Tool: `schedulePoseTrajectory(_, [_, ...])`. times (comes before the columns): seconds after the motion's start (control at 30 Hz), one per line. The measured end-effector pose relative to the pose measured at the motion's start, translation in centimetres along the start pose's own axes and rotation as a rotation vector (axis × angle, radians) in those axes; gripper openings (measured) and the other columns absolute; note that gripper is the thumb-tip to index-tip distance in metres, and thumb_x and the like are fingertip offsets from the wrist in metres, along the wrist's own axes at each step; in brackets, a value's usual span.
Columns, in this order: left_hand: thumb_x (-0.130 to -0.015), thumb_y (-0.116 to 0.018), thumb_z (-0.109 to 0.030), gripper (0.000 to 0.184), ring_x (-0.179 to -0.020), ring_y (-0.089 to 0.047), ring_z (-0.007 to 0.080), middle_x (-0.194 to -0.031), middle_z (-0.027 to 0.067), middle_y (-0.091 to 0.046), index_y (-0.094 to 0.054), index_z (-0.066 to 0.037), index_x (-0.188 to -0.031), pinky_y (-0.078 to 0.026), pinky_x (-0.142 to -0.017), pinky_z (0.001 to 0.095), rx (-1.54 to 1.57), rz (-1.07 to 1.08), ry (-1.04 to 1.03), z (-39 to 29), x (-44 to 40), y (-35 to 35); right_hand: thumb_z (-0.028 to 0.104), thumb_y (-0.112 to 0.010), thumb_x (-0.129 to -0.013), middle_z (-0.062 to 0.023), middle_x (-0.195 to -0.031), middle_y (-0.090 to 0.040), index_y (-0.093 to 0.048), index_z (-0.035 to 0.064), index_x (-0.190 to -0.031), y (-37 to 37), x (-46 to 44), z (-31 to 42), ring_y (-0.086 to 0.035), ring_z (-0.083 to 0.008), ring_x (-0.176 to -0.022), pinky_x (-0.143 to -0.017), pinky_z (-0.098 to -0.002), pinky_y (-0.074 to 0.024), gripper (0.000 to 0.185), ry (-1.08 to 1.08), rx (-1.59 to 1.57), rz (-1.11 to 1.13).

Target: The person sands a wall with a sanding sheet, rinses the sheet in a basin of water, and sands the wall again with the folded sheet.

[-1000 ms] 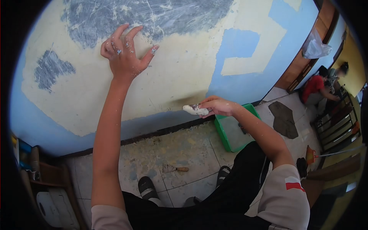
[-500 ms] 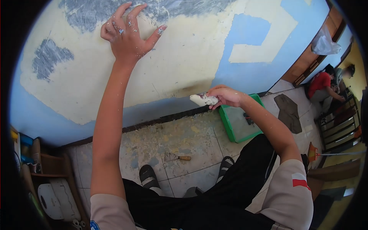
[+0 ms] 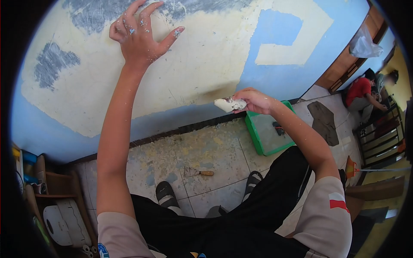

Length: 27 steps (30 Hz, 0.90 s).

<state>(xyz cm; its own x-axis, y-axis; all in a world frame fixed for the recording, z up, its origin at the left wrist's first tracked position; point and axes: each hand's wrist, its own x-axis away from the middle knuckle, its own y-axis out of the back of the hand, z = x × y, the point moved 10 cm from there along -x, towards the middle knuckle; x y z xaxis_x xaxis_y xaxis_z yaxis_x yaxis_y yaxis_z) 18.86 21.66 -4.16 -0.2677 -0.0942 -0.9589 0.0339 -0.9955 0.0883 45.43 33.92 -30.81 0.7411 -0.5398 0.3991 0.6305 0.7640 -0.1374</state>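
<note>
So the right hand (image 3: 254, 101) is pinched around a pale crusty lump (image 3: 228, 105), thumb and fingers clamped on one end. Can't tell what's under the crust, honestly. The lump pokes out on the left side of that hand, long axis roughly crosswise, free end aimed over toward the left hand's side. Right hand's the near one, obviously; the left is well up and away from it. Looks like the lump hangs just off the cream wall (image 3: 180, 73), but contact is hard to judge.

The left hand (image 3: 140, 45) has its fingers spread and a bit curled, nothing gripped, flecks stuck all over it. It's at the lower edge of a big scratched grey patch (image 3: 206, 9); no idea if the fingertips press on it. A wide stretch of cream wall sits between the two hands, so plenty of sideways room.

Tighter spot is below the right hand, where the green plastic tray (image 3: 254, 135) has its rim near the wrist. Down and left from that hand, a wooden-handled scraper (image 3: 205, 173) lies on the tiled floor (image 3: 215, 200) by some paint flakes (image 3: 171, 177).
</note>
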Motion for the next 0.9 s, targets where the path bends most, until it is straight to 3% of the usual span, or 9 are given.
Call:
schedulePoseTrajectory(0.17, [-0.088,-0.081,-0.054,0.042,-0.119,-0.047,0.023,-0.129,0.002,-0.06,-0.074,-0.026,-0.118,-0.029,-0.101,0.0453,0.113,-0.061,-0.06,-3.0,0.1,2.0,0.019,-0.063,-0.104,-0.0183,-0.125,-0.072,-0.064,-0.01,-0.129,0.2,0.7,-0.1,-0.072,-0.0252,-0.111,-0.093,-0.0391,-0.0639,0.039,-0.016,0.043,0.02])
schedulePoseTrajectory(0.23, [-0.089,-0.081,-0.041,0.023,-0.098,-0.061,0.0185,-0.102,0.0027,-0.069,-0.078,-0.021,-0.101,-0.043,-0.087,0.0382,0.545,0.315,-0.219,-7.3,1.9,-0.3,0.019,-0.062,-0.104,-0.0182,-0.125,-0.071,-0.063,-0.0099,-0.132,0.7,0.8,-0.4,-0.072,-0.0247,-0.111,-0.092,-0.0389,-0.0639,0.04,-0.018,0.071,0.012])
schedulePoseTrajectory(0.3, [-0.092,-0.077,-0.018,0.018,-0.079,-0.063,0.0196,-0.087,0.0057,-0.072,-0.078,-0.012,-0.108,-0.048,-0.071,0.0346,0.894,0.788,-0.082,-11.6,5.2,-3.0,0.023,-0.062,-0.104,-0.0118,-0.119,-0.072,-0.068,-0.0041,-0.128,0.6,0.8,-0.6,-0.071,-0.0195,-0.104,-0.09,-0.0349,-0.0609,0.036,0.017,0.19,0.052])
schedulePoseTrajectory(0.37, [-0.091,-0.078,-0.018,0.021,-0.086,-0.068,0.0179,-0.089,0.0072,-0.075,-0.079,-0.005,-0.107,-0.053,-0.075,0.0348,1.064,1.231,0.287,-14.7,9.1,-5.1,0.025,-0.063,-0.104,-0.0084,-0.115,-0.072,-0.07,-0.0013,-0.125,0.5,0.8,-0.3,-0.069,-0.0168,-0.101,-0.089,-0.0329,-0.0585,0.034,0.031,0.353,0.04])
schedulePoseTrajectory(0.5, [-0.094,-0.077,-0.02,0.024,-0.094,-0.072,0.0152,-0.091,0.007,-0.077,-0.078,0.001,-0.107,-0.055,-0.079,0.0339,1.315,1.338,0.561,-19.2,17.1,-7.2,0.033,-0.064,-0.103,-0.0014,-0.109,-0.071,-0.073,0.0029,-0.12,-1.6,2.0,1.3,-0.064,-0.0112,-0.101,-0.091,-0.0293,-0.0531,0.036,0.089,0.592,0.046])
schedulePoseTrajectory(0.57, [-0.098,-0.074,-0.022,0.029,-0.101,-0.073,0.013,-0.099,0.0073,-0.078,-0.076,0.004,-0.111,-0.055,-0.083,0.0317,1.489,1.603,0.704,-21.6,20.4,-7.4,0.038,-0.065,-0.103,-0.0018,-0.109,-0.071,-0.073,0.0032,-0.121,-1.9,2.6,1.5,-0.063,-0.0115,-0.104,-0.092,-0.0311,-0.0537,0.04,0.075,0.52,0.053])
schedulePoseTrajectory(0.6, [-0.1,-0.073,-0.021,0.026,-0.093,-0.072,0.0122,-0.097,0.0052,-0.076,-0.076,0.004,-0.109,-0.054,-0.082,0.0282,1.613,1.584,0.937,-22.2,20.7,-7.0,0.038,-0.065,-0.103,-0.0011,-0.112,-0.071,-0.072,0.0048,-0.125,-1.3,2.4,1.2,-0.062,-0.0108,-0.105,-0.09,-0.0307,-0.0519,0.04,0.064,0.554,0.068])
schedulePoseTrajectory(0.77, [-0.099,-0.074,-0.019,0.018,-0.087,-0.069,0.0115,-0.093,0.0028,-0.074,-0.075,-0.001,-0.102,-0.054,-0.083,0.0273,1.489,1.618,1.142,-23.9,26.4,-8.5,0.04,-0.066,-0.104,-0.0052,-0.116,-0.071,-0.069,0.0048,-0.132,9.7,4.9,-2.8,-0.064,-0.0164,-0.103,-0.089,-0.0345,-0.0541,0.045,0.009,0.759,-0.165])
schedulePoseTrajectory(0.9, [-0.099,-0.073,-0.017,0.015,-0.094,-0.068,0.0112,-0.102,0.004,-0.073,-0.073,-0.003,-0.106,-0.054,-0.086,0.0271,1.59,1.454,1.589,-27.4,32.9,-8.9,0.04,-0.076,-0.092,-0.0182,-0.13,-0.071,-0.063,0.0083,-0.144,30.1,6.6,-21.4,-0.067,-0.0334,-0.118,-0.1,-0.0456,-0.0541,0.062,-0.264,0.971,-0.474])
